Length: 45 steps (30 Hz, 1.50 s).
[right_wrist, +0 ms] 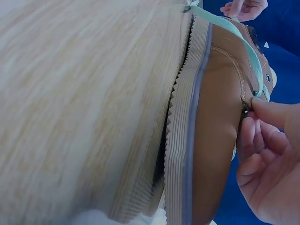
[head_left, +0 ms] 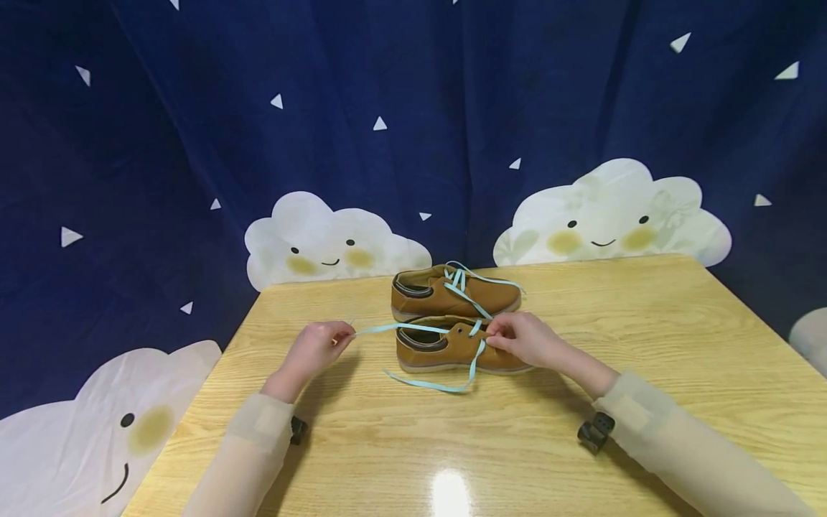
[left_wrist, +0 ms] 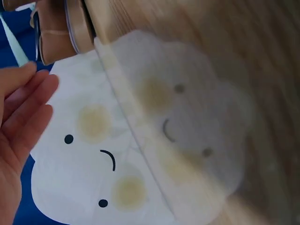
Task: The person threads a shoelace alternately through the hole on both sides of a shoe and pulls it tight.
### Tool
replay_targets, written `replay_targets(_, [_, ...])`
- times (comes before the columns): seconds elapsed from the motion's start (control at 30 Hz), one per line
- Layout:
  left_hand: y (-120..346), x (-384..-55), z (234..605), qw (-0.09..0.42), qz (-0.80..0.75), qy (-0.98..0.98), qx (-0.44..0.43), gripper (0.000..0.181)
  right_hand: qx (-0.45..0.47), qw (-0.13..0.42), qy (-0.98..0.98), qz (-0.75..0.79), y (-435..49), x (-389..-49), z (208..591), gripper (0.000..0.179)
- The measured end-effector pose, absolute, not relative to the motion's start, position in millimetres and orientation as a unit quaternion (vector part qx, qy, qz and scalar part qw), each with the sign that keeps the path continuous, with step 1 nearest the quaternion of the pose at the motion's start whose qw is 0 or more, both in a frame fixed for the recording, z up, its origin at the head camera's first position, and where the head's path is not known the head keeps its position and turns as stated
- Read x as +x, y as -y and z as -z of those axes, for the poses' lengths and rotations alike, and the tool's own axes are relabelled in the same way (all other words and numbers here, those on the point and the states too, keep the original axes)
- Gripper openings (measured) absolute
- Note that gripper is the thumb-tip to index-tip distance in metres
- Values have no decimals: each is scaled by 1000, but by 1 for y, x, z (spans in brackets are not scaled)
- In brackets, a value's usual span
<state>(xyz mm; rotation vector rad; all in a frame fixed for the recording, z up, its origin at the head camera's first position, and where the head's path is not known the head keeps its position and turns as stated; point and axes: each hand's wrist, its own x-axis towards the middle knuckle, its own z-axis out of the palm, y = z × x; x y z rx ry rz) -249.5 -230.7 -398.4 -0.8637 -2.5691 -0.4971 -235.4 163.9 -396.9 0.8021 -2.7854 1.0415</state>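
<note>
Two brown shoes lie side by side on the table, toes to the right in the head view. At the nearer shoe (head_left: 423,357), my right hand (head_left: 526,339) pinches the upper by the lower end of the lacing. My left hand (head_left: 315,350), off to the left, pinches one end of a light blue shoelace (head_left: 413,327) and holds it stretched from an eyelet. The lace's other end (head_left: 429,385) hangs over the shoe's near side onto the table. In the right wrist view, thumb and fingertips meet on the shoe's edge (right_wrist: 215,117).
Behind stands the farther shoe (head_left: 494,292), threaded with a similar blue lace (head_left: 460,280). The wooden table (head_left: 388,445) ends at a dark blue curtain (head_left: 413,86) printed with white clouds and triangles. Small black devices are strapped at both wrists.
</note>
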Motion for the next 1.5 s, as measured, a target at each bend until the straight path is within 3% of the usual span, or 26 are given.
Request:
replay_targets(0.37, [213, -252, 391, 79, 153, 943, -283, 5, 258, 28, 901, -347, -164, -235, 396, 6])
replay_targets(0.47, [206, -254, 385, 82, 178, 940, -278, 10, 248, 32, 908, -337, -166, -235, 393, 8])
replay_targets(0.6, [190, -256, 374, 127, 217, 922, -294, 10, 245, 54, 908, -335, -168, -232, 385, 7])
replay_targets(0.77, [155, -260, 362, 157, 246, 896, -335, 7, 305, 60, 890, -334, -164, -224, 376, 11])
replay_targets(1.07, [95, -279, 368, 108, 268, 878, -382, 15, 412, 71, 872, -255, -151, -221, 384, 19])
replay_targets(1.23, [87, -284, 379, 70, 337, 868, -357, 11, 422, 82, 872, -233, -146, -225, 388, 17])
replay_targets(1.5, [83, -284, 386, 56, 360, 861, -354, 7, 412, 127, 875, -221, -148, -229, 389, 18])
